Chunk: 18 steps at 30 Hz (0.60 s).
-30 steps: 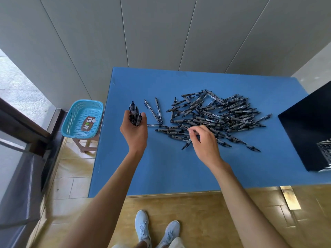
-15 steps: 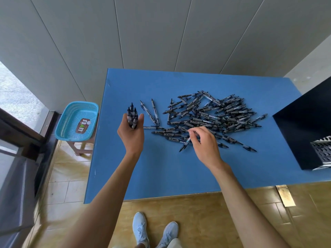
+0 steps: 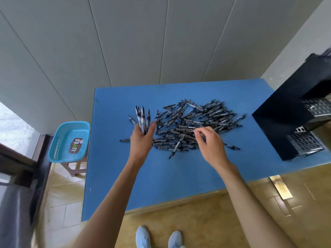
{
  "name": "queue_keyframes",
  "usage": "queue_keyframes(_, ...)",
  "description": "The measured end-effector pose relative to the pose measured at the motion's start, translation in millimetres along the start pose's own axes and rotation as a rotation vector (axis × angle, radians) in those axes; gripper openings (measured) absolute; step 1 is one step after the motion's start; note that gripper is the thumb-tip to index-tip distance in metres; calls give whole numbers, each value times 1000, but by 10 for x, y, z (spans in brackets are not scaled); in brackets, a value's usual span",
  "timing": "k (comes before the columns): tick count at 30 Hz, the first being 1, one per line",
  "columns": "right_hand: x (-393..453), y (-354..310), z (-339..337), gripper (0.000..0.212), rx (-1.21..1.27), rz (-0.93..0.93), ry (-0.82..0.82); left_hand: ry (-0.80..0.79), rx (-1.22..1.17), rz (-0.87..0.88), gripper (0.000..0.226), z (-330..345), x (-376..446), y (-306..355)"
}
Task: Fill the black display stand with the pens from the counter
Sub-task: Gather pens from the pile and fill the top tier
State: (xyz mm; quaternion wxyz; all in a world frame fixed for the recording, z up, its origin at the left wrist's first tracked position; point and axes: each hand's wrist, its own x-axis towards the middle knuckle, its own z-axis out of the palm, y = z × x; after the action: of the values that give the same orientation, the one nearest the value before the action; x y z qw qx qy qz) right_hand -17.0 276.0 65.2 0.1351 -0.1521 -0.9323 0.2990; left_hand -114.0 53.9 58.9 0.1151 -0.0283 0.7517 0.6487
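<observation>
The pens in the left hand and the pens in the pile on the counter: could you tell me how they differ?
The pens in the left hand form a small bundle, while the pile holds many more. The bundle is lifted and roughly parallel, fanning upward; the pile lies flat on the counter, crisscrossed in all directions. Both look like the same dark, grey-gripped pens.
</observation>
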Motion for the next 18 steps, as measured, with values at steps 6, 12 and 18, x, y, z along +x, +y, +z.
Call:
queue_keyframes(6, -239, 264, -798, 27, -42, 87, 141, -289, 2, -32, 20, 621, -288, 419)
queue_keyframes(12, -676, 841, -1578, 25, -43, 169, 277, -497, 42, 26, 12, 1381, -776, 631)
queue_keyframes(18, -1347, 1475, -2360, 21, -43, 226, 366, -521, 68, 65, 17, 2259, -1482, 732)
